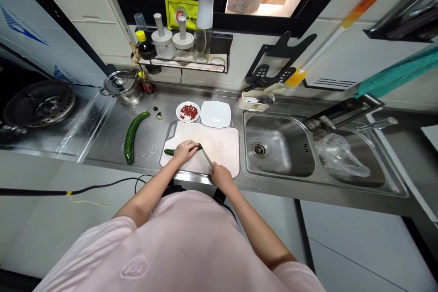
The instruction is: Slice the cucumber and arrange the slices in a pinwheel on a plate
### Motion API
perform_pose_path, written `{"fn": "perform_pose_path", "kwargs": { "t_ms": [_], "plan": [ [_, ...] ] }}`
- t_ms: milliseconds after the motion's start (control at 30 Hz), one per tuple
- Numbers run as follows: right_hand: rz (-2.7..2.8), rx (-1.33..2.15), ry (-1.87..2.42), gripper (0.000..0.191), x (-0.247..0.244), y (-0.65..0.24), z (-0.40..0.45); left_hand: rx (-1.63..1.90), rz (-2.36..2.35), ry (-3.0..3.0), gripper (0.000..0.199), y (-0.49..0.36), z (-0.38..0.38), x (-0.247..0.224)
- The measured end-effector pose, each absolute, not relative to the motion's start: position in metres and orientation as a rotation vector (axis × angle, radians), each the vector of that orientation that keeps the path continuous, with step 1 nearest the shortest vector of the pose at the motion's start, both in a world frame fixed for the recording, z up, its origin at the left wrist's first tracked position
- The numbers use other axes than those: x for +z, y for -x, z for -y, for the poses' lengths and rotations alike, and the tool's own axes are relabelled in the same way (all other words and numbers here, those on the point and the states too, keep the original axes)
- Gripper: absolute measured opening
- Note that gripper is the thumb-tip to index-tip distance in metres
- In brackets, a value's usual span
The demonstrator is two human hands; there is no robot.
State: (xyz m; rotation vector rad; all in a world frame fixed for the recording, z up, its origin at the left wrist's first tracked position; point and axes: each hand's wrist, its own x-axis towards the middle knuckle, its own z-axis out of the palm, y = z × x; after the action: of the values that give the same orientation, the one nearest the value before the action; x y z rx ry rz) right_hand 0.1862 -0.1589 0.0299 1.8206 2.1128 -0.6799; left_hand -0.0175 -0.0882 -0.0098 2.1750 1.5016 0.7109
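My left hand (185, 151) presses down on a dark green cucumber (169, 151) that lies across the white cutting board (222, 143). The fingers are closed over it, and a short end of it shows to their right. In my right hand (221, 174) is the handle of a kitchen knife (206, 158). Its blade points away from me and meets the cucumber's right end, just beside my left fingertips. A second, whole cucumber (132, 139), long and curved, rests on the steel counter to the left of the board. Small cucumber trimmings (159, 115) lie behind it.
Behind the board stand a plate of chopped red pieces (189, 112) and a white square plate (216, 114). A double sink (278, 173) is at the right, with a plastic bag (338, 155) in its far basin. A lidded pot (125, 89) and a wok (39, 102) are at the left.
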Motion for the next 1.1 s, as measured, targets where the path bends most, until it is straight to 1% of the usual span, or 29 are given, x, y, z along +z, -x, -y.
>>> {"fn": "perform_pose_path", "kwargs": {
  "t_ms": [367,867,1100],
  "plan": [
    [-2.109,-0.709,-1.815,0.022,0.034,-0.181,0.152,0.703,-1.513,-2.222,0.025,0.018,0.089,-0.013],
    [-2.186,-0.734,-1.834,0.027,0.035,-0.152,0.105,0.581,-1.576,-2.304,0.026,0.015,0.090,-0.007],
    [-2.168,-0.703,-1.862,0.027,0.041,-0.156,0.103,0.624,-1.570,-2.236,0.025,0.013,0.092,-0.001]
  ]
}}
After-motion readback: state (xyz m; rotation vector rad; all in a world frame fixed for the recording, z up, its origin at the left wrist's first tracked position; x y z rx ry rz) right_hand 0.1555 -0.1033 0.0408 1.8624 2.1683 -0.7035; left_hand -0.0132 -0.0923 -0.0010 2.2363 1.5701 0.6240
